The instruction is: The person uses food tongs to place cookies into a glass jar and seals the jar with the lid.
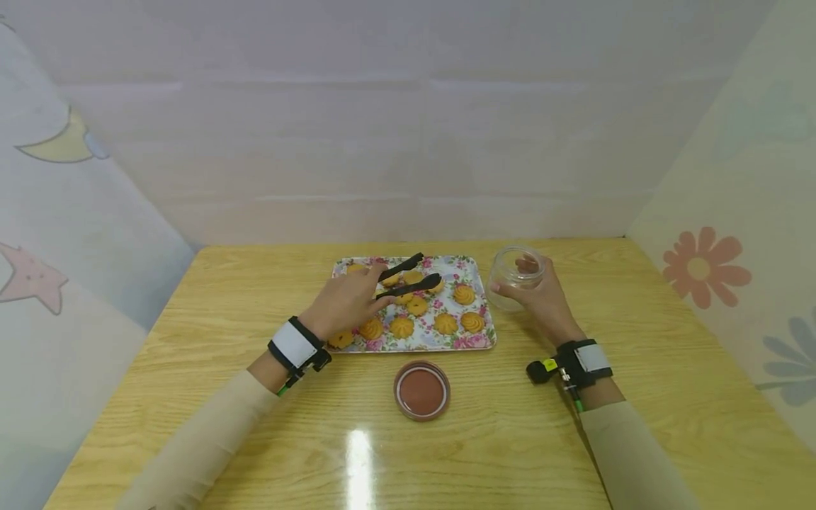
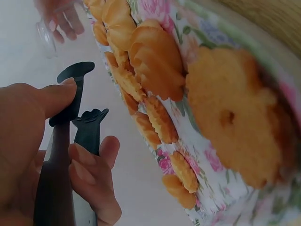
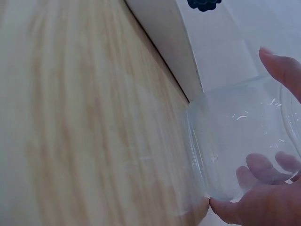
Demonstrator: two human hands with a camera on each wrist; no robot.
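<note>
Over the floral tray (image 1: 474, 338), left hand (image 1: 344, 303) pinches black tongs (image 1: 408, 278), right hand (image 1: 542, 297) grips the glass jar (image 1: 513, 278); a loose squeeze could drop a cookie (image 1: 464, 294).

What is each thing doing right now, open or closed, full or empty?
tongs: open, gripped by the left hand, holding nothing
jar: lid off, empty, held by the right hand
lid: lying on the table
tray: holding cookies
</note>
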